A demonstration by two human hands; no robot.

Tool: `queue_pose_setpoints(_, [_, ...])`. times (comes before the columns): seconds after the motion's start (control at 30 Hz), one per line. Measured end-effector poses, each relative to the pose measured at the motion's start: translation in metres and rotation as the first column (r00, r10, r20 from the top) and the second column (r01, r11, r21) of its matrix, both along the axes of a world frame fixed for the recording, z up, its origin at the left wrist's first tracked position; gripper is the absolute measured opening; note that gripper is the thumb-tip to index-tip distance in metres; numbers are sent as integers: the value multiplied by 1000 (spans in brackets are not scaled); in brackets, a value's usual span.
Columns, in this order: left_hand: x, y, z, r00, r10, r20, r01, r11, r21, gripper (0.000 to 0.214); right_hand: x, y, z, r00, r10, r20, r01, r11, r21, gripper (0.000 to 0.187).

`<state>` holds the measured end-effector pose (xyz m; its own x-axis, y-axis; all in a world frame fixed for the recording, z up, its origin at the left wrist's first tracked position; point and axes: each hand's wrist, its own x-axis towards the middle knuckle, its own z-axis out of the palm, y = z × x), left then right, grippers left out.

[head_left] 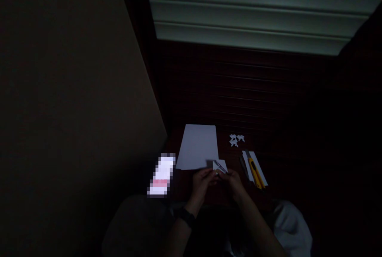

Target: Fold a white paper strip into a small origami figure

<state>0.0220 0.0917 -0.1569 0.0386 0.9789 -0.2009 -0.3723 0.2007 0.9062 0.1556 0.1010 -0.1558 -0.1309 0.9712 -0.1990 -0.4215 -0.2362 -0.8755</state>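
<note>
Between them, my left hand [204,180] and my right hand [234,180] pinch a small piece of white paper [223,164] by its near edge. A dark line or slit-like mark runs slantwise over the paper; the dim light hides whether it is folded. Both hands are closed, close together above the dark table. Just beyond my left hand lies a stack of white paper sheets [198,145]. To the right of my right hand, a yellow utility knife [256,173] rests on a white paper strip [260,165].
Several small white folded paper shapes [234,141] sit at the back right of the table. A dark slim object [244,167] lies beside the knife. Left of my hands is a lit, blurred-out screen [162,175]. A wall [89,70] stands at the left.
</note>
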Motion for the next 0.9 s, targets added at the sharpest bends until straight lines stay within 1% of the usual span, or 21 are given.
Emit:
queue_pose_setpoints(0.13, [-1,-1,2,999,-28,-22,28,1000,13,34,0,1,2,999,22,-23,-23,1000,-7,24])
queue_pose_setpoints(0.27, [-1,-2,3,1000,-24,-21,24,1000,10,35,-2,3,7,1000,-2,-19,1,998,-59,25])
queue_pose_setpoints(0.4, [-1,-2,4,999,-43,-13,43,999,27,34,-1,5,6,999,0,-44,-4,996,-90,26])
queue_pose_setpoints(0.57, [-1,-1,0,999,-46,-25,47,999,27,33,-1,6,0,999,-15,-41,11,997,-83,25])
queue_pose_setpoints(0.73, [0,0,-3,999,-33,-29,33,999,12,34,-3,5,0,999,-39,-9,38,995,-91,28])
queue_pose_setpoints(0.9, [0,1,-5,1000,-5,-13,5,1000,4,34,-5,1,1,998,-57,7,57,998,-32,31])
